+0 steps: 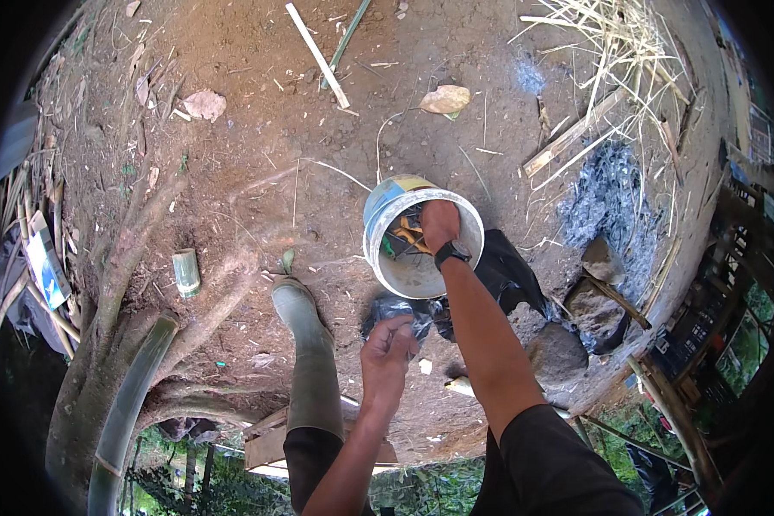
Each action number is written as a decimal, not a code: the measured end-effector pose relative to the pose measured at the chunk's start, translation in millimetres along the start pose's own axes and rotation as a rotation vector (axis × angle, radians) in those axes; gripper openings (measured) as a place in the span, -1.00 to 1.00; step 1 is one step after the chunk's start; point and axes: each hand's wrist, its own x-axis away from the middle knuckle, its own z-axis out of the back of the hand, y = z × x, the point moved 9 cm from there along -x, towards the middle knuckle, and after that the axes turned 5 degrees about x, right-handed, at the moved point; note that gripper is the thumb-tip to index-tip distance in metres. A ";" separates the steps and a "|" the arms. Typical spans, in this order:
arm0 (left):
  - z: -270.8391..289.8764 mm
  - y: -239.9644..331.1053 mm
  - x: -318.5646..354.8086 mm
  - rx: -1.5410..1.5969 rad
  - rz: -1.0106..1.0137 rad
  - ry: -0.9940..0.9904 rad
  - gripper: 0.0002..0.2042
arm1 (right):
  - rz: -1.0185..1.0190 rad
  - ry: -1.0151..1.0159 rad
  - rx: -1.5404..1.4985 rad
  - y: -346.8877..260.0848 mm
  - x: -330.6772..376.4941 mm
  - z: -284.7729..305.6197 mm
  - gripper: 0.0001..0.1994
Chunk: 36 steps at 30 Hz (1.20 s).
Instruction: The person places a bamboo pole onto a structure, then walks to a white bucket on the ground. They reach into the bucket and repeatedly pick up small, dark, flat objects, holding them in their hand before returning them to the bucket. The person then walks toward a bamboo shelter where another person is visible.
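Observation:
A white-rimmed plastic bucket [385, 209] with a blue and yellow outside is tilted toward me on the dirt. My right hand [439, 224], with a dark band at the wrist, reaches inside it; its fingers are hidden. Next to that hand, orange-handled and dark items [409, 232] lie in the bucket, too jumbled to name. Below the rim my left hand [389, 357] is closed, its fingers curled at a thin, shiny plastic bag [396, 311]. Black plastic sheeting [507, 271] spreads on the ground right of the bucket.
My boot [310, 370] stands left of the bucket. Farther left are a short bamboo piece [186, 273], tree roots [129, 232] and a long bamboo pole [129, 413]. At right lie grey ash [609, 193], rocks [559, 353], a wood strip [574, 133] and split straw-like strips [619, 43].

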 end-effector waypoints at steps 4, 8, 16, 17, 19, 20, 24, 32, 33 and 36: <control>2.5 2.5 -1.1 -0.033 -0.018 0.022 -0.81 | -0.024 0.061 -0.104 -16.4 18.9 34.6 -0.78; -0.9 0.2 -1.8 -0.004 -0.043 0.020 -0.82 | -0.188 -0.023 -0.790 1.3 46.5 34.5 -0.81; -1.0 -13.0 -3.6 0.050 -0.106 -0.005 -0.81 | -0.667 -0.476 -1.658 -34.5 100.1 87.8 -0.90; -2.5 -13.9 -3.2 0.050 -0.109 -0.006 -0.81 | -0.663 -0.491 -1.681 -32.3 101.7 87.4 -0.89; -4.7 -15.7 -2.9 0.049 -0.112 -0.007 -0.82 | -0.660 -0.515 -1.709 -30.7 103.8 89.3 -0.89; -6.7 -16.2 -2.6 0.054 -0.121 -0.022 -0.82 | -0.661 -0.523 -1.713 -30.9 104.6 91.9 -0.88; -8.1 -22.7 -3.4 0.094 -0.120 -0.035 -0.82 | -0.650 -0.575 -1.718 -30.5 110.0 98.8 -0.89; 8.0 -9.5 -3.3 -0.019 -0.221 0.146 -0.76 | 0.234 -0.262 -0.612 -71.2 154.7 162.4 -0.83; 5.7 -7.6 -3.6 0.011 -0.213 0.166 -0.76 | 0.206 -0.357 -0.542 -76.0 161.1 163.6 -0.81; 6.1 -17.7 -7.5 0.111 -0.118 0.113 -0.76 | 0.220 -0.477 -0.530 -86.6 166.9 159.3 -0.78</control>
